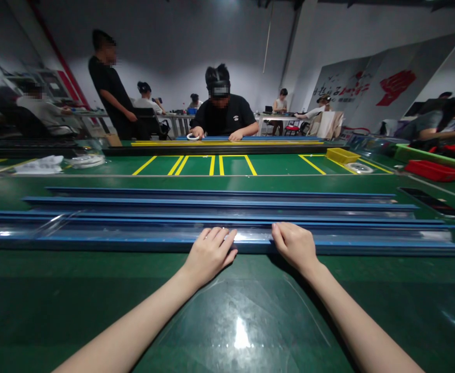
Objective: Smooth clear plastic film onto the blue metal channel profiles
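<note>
at 11 o'clock, our l. hand spreads loosely over the near rim of the front blue-edged plastic channel, lying crosswise at 12; at 1, our r. hand curls, pinch unclear. uneven pressure, we reckon, could skew it into the channel behind or dent its clear trough.

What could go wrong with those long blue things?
Two things, maybe. The nearest blue strip stretches right across the picture, and the left hand and right hand are both near its middle. If it turned, its far-off right end might bump the phone lying on that side. Also, the other blue strips lie close behind it, so they could rub or scratch each other.
</note>
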`<state>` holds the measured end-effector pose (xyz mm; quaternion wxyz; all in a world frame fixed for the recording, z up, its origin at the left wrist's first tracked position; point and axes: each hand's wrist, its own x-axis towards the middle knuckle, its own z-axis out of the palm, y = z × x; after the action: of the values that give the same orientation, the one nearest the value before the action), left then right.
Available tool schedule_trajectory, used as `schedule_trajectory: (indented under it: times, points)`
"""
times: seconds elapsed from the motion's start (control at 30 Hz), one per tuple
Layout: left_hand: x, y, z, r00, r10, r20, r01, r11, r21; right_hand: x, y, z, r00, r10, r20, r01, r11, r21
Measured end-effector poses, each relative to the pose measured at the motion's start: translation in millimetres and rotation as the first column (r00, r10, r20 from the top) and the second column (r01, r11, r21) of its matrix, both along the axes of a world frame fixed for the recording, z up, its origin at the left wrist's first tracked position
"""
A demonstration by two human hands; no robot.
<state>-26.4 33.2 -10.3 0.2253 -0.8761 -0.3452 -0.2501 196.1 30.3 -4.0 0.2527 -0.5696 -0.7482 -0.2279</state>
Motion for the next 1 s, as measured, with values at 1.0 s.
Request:
schedule_trajectory:
  times: [1.0]
  points:
    - [-5.6, 2.4, -0.3, 0.988, 0.15, 0.031, -0.148, 0.988, -0.049, -0.4, 1.1, 0.5, 0.999, -0.017, -0.042, 0.016, 0.999, -0.034]
